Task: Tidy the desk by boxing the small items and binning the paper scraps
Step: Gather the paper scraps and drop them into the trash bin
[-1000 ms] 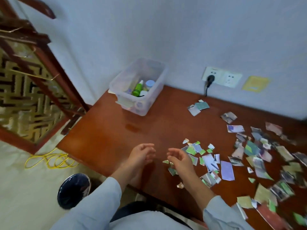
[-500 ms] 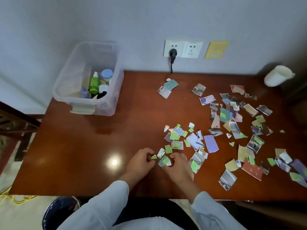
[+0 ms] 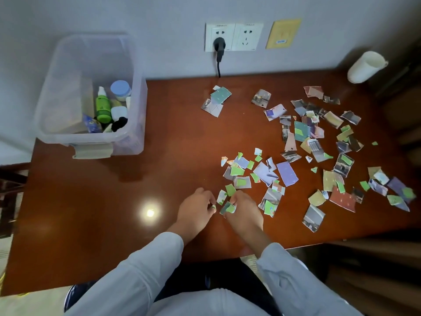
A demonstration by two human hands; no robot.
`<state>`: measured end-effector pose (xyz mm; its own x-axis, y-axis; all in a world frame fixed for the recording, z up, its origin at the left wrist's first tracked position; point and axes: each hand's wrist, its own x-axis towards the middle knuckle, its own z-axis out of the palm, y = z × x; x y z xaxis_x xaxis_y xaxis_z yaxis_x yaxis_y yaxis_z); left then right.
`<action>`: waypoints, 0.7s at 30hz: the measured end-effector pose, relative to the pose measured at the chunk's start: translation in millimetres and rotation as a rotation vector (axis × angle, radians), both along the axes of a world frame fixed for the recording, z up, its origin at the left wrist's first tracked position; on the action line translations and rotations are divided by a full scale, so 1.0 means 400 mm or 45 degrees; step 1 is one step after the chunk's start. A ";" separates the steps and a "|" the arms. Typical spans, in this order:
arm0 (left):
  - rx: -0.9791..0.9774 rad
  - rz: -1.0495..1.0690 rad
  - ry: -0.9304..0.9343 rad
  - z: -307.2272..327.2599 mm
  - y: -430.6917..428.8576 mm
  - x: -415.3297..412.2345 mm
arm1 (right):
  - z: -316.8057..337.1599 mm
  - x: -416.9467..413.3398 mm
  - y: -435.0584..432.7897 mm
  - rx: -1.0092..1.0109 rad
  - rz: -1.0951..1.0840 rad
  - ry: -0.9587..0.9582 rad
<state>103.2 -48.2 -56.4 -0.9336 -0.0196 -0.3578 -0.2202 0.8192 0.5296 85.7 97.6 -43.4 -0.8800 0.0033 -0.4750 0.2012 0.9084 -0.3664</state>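
Several torn paper scraps lie scattered over the middle and right of the brown desk. My left hand sits at the near edge of the pile, its fingers curled and pinching a small green scrap. Right beside it, my right hand pinches a green and grey scrap. A clear plastic box stands at the back left against the wall; in it are a green bottle, a blue-lidded jar and other small items.
A white cup lies tipped at the back right corner. A black plug sits in the wall socket with its cord dropping behind the desk. The rim of a dark bin shows on the floor at the lower left.
The camera has swung from the left to square over the desk. Both hands have come down onto the near scraps and their fingers have closed on pieces.
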 end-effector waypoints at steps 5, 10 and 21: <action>0.077 0.014 -0.025 -0.009 -0.002 0.003 | -0.009 0.002 0.004 -0.192 -0.161 0.018; 0.764 0.523 -0.197 -0.001 0.002 -0.020 | 0.013 -0.021 0.021 -0.885 -0.794 -0.131; 1.433 1.132 -0.740 0.069 0.036 -0.102 | 0.043 -0.075 0.037 -1.000 -1.093 -0.410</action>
<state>62.4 -33.9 -28.8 -0.4994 0.0457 -0.8652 -0.7906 -0.4325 0.4335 55.6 112.5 -26.3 -0.5737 0.1408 -0.8069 0.8138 -0.0142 -0.5810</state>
